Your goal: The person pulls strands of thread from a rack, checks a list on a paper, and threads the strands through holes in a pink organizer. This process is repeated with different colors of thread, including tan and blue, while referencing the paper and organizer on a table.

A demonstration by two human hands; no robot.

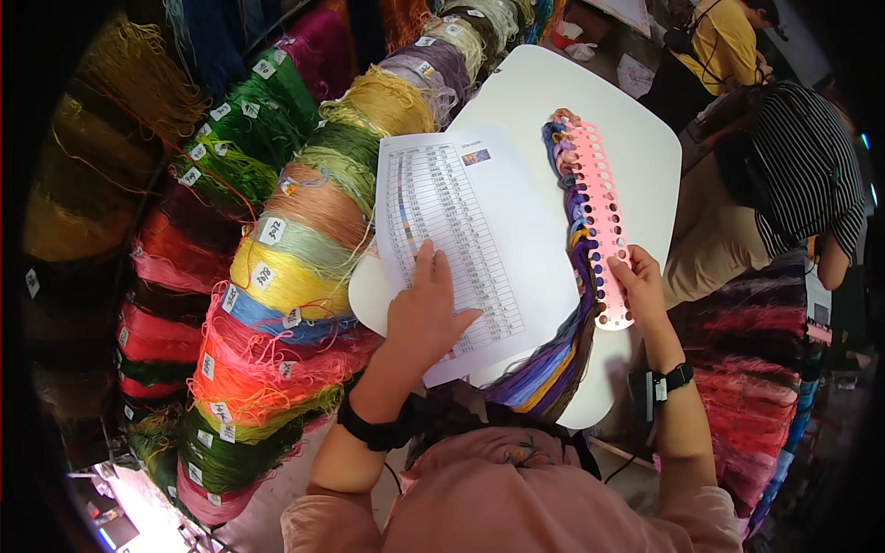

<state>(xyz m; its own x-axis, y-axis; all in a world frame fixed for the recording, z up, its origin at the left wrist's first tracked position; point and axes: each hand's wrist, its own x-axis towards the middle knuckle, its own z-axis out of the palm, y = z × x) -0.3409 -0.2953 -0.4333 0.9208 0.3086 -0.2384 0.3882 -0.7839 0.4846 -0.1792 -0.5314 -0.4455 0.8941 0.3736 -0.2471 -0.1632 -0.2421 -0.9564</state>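
My left hand (425, 306) rests on a printed paper sheet (489, 230), its fingers stretched out and touching a row of the table. A column of small colour swatches runs down that sheet beside the rows. In my right hand (640, 288) is the lower end of a pink thread organizer card (601, 198), gripped at its right edge. Round holes line both long sides of the card. Skeins of embroidery thread (553, 355) in purple, blue, yellow and brown are looped through its left holes and trail down toward me.
Sheet and card lie on a white board (516, 97) in front of me. On the left hang thick rows of tagged coloured thread (318, 207). More red and pink thread (747, 387) hangs at right. A person in a striped top (802, 157) and one in yellow (728, 41) are nearby.
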